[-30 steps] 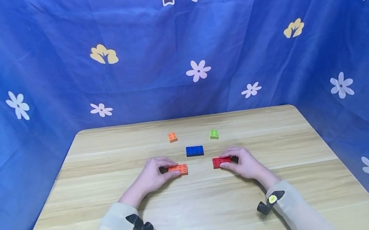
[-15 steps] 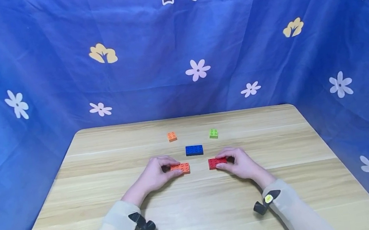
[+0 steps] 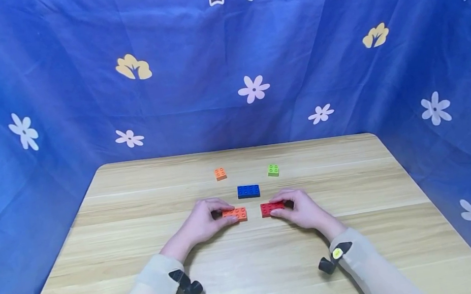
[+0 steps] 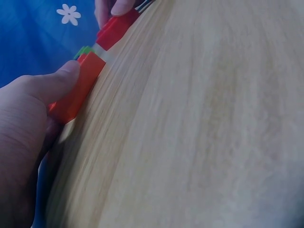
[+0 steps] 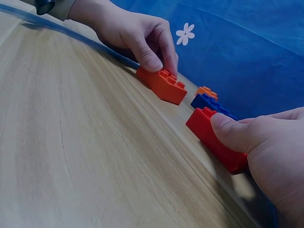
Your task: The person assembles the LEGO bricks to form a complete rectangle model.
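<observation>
My left hand [image 3: 204, 220] grips a long orange building brick [image 3: 241, 214] between thumb and fingers, with the studs facing up. Opposite it, my right hand [image 3: 299, 208] pinches a long red building brick [image 3: 265, 210] in the same way. A short gap parts the facing ends of these two bricks. In the right wrist view the orange brick [image 5: 164, 88] and the red brick [image 5: 209, 135] sit low at the table surface; whether they touch it I cannot tell. Just behind the gap lies a long blue brick [image 3: 248, 192], apart from both hands.
Farther back on the wooden table [image 3: 252, 274] lie a small orange brick [image 3: 220, 174] at left and a small green brick [image 3: 273, 170] at right. A blue patterned curtain [image 3: 190, 73] hangs behind the table and along its sides.
Both hands have moved inward, the orange brick going right and the red brick going left, so the gap between them has narrowed. The other bricks stay in place.
</observation>
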`<state>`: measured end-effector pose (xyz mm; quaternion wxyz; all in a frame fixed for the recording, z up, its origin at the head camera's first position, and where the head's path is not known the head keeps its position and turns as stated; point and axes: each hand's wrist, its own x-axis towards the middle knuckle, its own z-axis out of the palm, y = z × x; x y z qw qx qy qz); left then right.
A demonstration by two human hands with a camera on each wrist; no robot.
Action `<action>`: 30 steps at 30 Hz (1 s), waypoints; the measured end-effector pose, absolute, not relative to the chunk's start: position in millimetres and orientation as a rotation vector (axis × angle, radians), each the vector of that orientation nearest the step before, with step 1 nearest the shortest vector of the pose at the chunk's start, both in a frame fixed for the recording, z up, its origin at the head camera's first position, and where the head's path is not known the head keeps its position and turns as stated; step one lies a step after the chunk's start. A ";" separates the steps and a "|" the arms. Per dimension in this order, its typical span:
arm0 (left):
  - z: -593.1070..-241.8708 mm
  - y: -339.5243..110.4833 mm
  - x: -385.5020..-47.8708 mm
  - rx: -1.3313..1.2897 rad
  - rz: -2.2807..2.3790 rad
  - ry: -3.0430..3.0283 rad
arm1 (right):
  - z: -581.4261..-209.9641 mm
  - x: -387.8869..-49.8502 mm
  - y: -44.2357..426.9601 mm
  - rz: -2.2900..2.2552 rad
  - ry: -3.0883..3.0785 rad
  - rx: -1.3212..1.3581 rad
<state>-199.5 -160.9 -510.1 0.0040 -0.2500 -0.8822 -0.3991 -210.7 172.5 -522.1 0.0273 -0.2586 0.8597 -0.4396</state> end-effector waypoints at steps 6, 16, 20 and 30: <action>-508.9 -156.6 -199.7 -0.814 -1.241 -2.752 | -521.0 -210.6 167.6 -1.361 2.645 -0.827; -508.1 -149.8 -200.2 -0.834 -1.242 -2.745 | -522.8 -213.2 165.0 -1.357 2.632 -0.874; -506.1 -147.5 -200.0 -0.826 -1.237 -2.751 | -521.9 -212.6 165.3 -1.366 2.628 -0.877; -507.3 -145.0 -200.6 -0.813 -1.241 -2.744 | -520.7 -212.6 158.2 -1.351 2.635 -0.938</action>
